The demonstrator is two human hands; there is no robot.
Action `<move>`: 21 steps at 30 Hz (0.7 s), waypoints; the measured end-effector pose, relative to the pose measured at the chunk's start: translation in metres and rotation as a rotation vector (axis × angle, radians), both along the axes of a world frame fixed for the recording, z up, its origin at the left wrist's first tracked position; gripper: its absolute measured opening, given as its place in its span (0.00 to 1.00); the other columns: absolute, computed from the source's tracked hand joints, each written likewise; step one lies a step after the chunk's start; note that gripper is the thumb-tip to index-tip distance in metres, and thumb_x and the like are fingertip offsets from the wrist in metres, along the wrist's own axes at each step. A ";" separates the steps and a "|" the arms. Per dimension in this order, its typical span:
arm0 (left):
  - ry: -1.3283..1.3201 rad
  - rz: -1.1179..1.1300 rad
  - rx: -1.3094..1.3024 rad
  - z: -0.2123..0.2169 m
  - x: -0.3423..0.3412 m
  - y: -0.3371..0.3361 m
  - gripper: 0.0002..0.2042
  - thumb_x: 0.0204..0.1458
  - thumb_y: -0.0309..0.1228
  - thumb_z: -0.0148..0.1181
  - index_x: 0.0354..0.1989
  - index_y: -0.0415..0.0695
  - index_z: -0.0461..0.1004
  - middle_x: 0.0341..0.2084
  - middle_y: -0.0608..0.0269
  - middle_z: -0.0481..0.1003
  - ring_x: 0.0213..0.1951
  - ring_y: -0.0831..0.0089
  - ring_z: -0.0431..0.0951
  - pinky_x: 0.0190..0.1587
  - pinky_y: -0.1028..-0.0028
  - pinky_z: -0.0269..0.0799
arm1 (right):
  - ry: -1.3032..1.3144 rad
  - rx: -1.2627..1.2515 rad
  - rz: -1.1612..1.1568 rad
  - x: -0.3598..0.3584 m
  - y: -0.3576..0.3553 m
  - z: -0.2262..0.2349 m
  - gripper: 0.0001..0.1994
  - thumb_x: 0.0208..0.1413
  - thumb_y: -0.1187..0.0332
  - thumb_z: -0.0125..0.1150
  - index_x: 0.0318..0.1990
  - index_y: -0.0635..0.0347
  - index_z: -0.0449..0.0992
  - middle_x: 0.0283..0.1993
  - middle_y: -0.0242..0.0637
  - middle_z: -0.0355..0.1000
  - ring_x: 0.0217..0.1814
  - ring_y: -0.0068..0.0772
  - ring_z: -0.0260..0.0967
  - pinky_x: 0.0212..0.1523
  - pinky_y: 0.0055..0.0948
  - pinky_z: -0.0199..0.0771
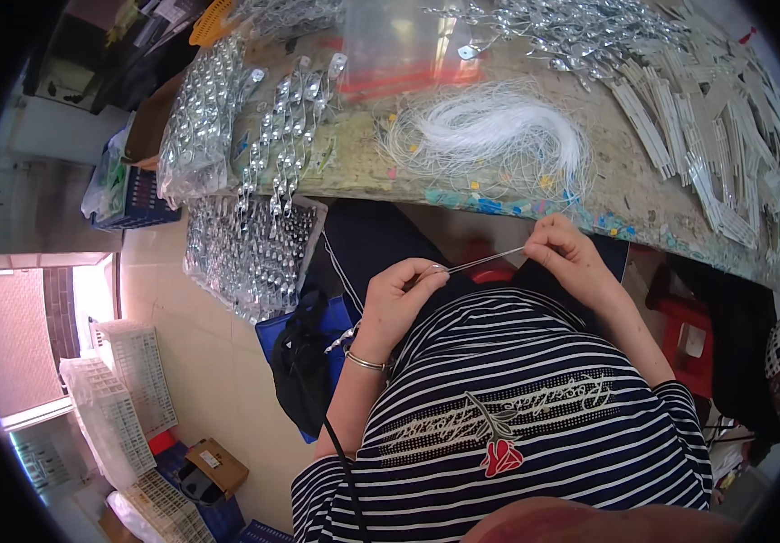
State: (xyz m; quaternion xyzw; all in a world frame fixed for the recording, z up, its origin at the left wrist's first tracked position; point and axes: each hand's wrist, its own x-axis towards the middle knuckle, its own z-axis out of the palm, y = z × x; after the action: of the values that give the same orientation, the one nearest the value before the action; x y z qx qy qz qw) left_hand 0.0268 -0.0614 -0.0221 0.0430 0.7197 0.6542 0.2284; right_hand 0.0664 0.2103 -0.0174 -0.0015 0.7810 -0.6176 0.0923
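Note:
My left hand (pixel 399 294) pinches one end of a thin silvery strand (pixel 485 261) in front of my striped shirt. My right hand (pixel 564 255) pinches the other end, close to the table's front edge. The strand runs taut between both hands. Just beyond them on the table (pixel 354 163) lies a loose bundle of white threads (pixel 499 127) with small coloured beads around it.
Shiny silver pendant strings (pixel 286 127) hang over the table's left edge and lie heaped in a blue crate (pixel 245 253) below. White strips (pixel 689 136) cover the table's right side. White plastic baskets (pixel 118 398) stand on the floor at left, a red stool (pixel 689 335) at right.

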 end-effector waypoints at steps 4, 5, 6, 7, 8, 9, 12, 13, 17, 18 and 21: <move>-0.070 -0.148 -0.005 0.001 0.002 0.006 0.08 0.52 0.24 0.57 0.40 0.38 0.75 0.30 0.68 0.75 0.33 0.84 0.73 0.39 0.84 0.69 | 0.012 0.005 -0.061 0.001 0.006 0.004 0.02 0.56 0.73 0.55 0.34 0.61 0.73 0.42 0.30 0.61 0.44 0.19 0.59 0.46 0.17 0.59; -0.089 -0.179 0.004 0.002 0.003 0.007 0.10 0.53 0.25 0.57 0.42 0.38 0.75 0.29 0.69 0.75 0.33 0.85 0.72 0.39 0.84 0.68 | 0.009 0.006 -0.067 0.000 0.007 0.007 0.02 0.56 0.73 0.55 0.34 0.61 0.73 0.42 0.30 0.61 0.44 0.19 0.59 0.46 0.17 0.59; -0.096 -0.219 0.016 -0.001 0.003 0.007 0.12 0.53 0.26 0.56 0.47 0.39 0.73 0.30 0.70 0.74 0.33 0.85 0.72 0.39 0.84 0.68 | 0.012 0.005 -0.085 0.000 0.008 0.009 0.02 0.56 0.73 0.56 0.34 0.61 0.73 0.42 0.30 0.61 0.45 0.20 0.59 0.46 0.18 0.59; -0.100 -0.226 0.016 -0.001 0.004 0.007 0.12 0.53 0.26 0.56 0.47 0.39 0.73 0.30 0.70 0.74 0.33 0.85 0.72 0.39 0.84 0.68 | 0.014 0.004 -0.103 0.001 0.009 0.012 0.02 0.56 0.73 0.56 0.33 0.61 0.73 0.43 0.30 0.61 0.45 0.20 0.59 0.47 0.18 0.58; -0.108 -0.264 0.018 0.000 0.004 0.007 0.13 0.53 0.26 0.56 0.48 0.39 0.72 0.31 0.69 0.75 0.33 0.85 0.72 0.40 0.84 0.68 | 0.009 0.004 -0.109 0.001 0.010 0.015 0.02 0.56 0.73 0.56 0.33 0.61 0.73 0.43 0.30 0.61 0.45 0.20 0.59 0.47 0.18 0.58; -0.117 -0.301 0.020 0.000 0.004 0.007 0.15 0.53 0.25 0.56 0.49 0.39 0.71 0.31 0.68 0.75 0.34 0.85 0.72 0.41 0.83 0.69 | -0.001 -0.022 -0.127 0.002 0.010 0.018 0.03 0.56 0.73 0.56 0.33 0.62 0.74 0.44 0.31 0.62 0.46 0.20 0.59 0.48 0.18 0.58; -0.057 -0.330 -0.046 -0.009 0.005 0.003 0.17 0.52 0.25 0.57 0.51 0.39 0.70 0.34 0.67 0.76 0.36 0.83 0.73 0.42 0.82 0.68 | 0.000 -0.065 -0.178 0.003 0.015 0.024 0.03 0.56 0.73 0.55 0.33 0.62 0.74 0.45 0.31 0.62 0.47 0.20 0.59 0.49 0.19 0.57; -0.064 -0.335 -0.049 -0.010 0.005 0.001 0.17 0.52 0.25 0.57 0.51 0.39 0.70 0.34 0.67 0.76 0.36 0.83 0.73 0.42 0.82 0.68 | 0.015 -0.079 -0.204 0.002 0.018 0.026 0.03 0.56 0.73 0.55 0.33 0.62 0.74 0.45 0.32 0.62 0.47 0.20 0.59 0.50 0.19 0.57; -0.138 -0.350 -0.122 -0.017 0.002 -0.011 0.17 0.51 0.25 0.59 0.50 0.39 0.71 0.40 0.64 0.76 0.40 0.81 0.74 0.45 0.80 0.69 | 0.039 -0.063 -0.278 0.000 0.033 0.030 0.04 0.56 0.73 0.53 0.34 0.62 0.74 0.45 0.31 0.64 0.47 0.20 0.60 0.50 0.19 0.57; -0.088 -0.351 -0.175 -0.019 0.003 -0.014 0.16 0.51 0.26 0.59 0.49 0.38 0.71 0.39 0.64 0.76 0.40 0.80 0.74 0.45 0.80 0.69 | 0.041 -0.095 -0.314 -0.001 0.037 0.027 0.04 0.57 0.72 0.52 0.34 0.61 0.73 0.45 0.30 0.64 0.44 0.19 0.61 0.48 0.19 0.59; -0.015 -0.341 -0.269 -0.027 0.005 -0.028 0.14 0.51 0.27 0.59 0.46 0.39 0.73 0.35 0.63 0.75 0.39 0.79 0.74 0.43 0.80 0.69 | 0.032 -0.128 -0.346 -0.008 0.048 0.025 0.05 0.58 0.71 0.52 0.34 0.61 0.73 0.46 0.29 0.64 0.42 0.18 0.61 0.45 0.19 0.60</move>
State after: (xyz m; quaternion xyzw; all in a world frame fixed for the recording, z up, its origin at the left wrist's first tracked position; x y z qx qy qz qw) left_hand 0.0318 -0.0895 -0.0491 0.1283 0.7812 0.5044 0.3448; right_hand 0.0580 0.2584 0.0075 0.1171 0.7303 -0.6725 -0.0282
